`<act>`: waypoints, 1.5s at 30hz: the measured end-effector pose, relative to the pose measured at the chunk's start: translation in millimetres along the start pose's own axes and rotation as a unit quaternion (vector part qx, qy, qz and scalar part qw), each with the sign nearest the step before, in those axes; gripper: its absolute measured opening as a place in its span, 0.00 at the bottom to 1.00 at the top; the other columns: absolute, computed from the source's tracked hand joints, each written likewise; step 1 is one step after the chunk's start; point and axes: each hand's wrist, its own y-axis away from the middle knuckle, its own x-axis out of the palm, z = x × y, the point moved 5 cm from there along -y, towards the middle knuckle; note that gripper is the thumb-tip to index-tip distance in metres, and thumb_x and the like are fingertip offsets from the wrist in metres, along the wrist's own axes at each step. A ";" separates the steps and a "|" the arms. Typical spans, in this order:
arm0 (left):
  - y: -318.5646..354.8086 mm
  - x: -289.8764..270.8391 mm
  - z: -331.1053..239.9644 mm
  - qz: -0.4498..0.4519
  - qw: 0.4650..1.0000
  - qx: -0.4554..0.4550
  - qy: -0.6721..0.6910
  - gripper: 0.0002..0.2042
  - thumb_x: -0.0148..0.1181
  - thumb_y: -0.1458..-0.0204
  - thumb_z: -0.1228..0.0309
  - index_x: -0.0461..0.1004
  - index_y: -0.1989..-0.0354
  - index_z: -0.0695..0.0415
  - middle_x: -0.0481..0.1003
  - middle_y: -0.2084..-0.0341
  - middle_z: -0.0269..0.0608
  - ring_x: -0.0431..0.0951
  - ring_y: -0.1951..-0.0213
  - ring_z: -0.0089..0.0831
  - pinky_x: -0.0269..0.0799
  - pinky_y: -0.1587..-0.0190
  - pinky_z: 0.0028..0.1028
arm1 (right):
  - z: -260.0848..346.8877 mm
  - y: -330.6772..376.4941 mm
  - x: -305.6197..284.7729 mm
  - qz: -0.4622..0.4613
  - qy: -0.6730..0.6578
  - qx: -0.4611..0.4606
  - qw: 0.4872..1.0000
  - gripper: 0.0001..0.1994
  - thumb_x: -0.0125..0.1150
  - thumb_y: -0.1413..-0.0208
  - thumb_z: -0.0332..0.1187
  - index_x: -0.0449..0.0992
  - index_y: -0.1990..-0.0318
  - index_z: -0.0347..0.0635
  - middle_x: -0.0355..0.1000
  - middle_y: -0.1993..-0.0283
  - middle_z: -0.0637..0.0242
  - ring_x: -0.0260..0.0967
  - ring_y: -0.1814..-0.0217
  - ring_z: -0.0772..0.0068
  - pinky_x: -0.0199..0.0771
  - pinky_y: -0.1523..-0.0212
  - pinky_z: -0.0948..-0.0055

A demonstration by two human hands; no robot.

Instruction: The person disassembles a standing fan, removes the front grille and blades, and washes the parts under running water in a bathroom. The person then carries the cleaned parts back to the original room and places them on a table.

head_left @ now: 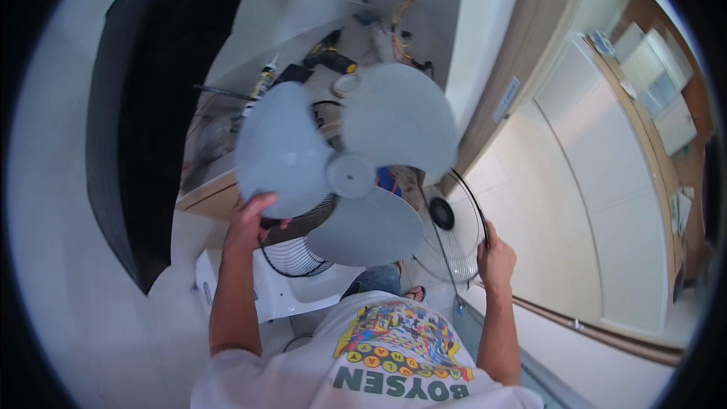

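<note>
The left hand (pixel 248 221) grasps the lower edge of one blade of a grey three-blade fan propeller (pixel 348 163), holding it up in front of the person. To the right of the propeller, the right hand (pixel 494 257) is clenched on the rim of a round wire fan guard (pixel 451 226), which stands upright. Just below the propeller a second wire grille (pixel 297 251) shows, partly hidden. The step in hand looks like dismantling or reassembling a fan; any next move calls for steadying both parts. Above the propeller, a bench (pixel 219 193) carries a sealant tube (pixel 261 85) and tools; no containers show.
</note>
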 end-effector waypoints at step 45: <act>2.6 -79.6 203.6 -0.246 0.962 -0.104 -0.054 0.31 0.65 0.40 0.59 0.62 0.38 0.72 0.77 0.61 0.49 0.81 0.66 0.34 0.78 0.68 0.31 | 57.9 -33.5 167.5 0.274 -0.024 -0.020 0.961 0.23 0.51 0.38 0.28 0.67 0.37 0.26 0.82 0.63 0.45 0.83 0.60 0.44 0.82 0.61 0.49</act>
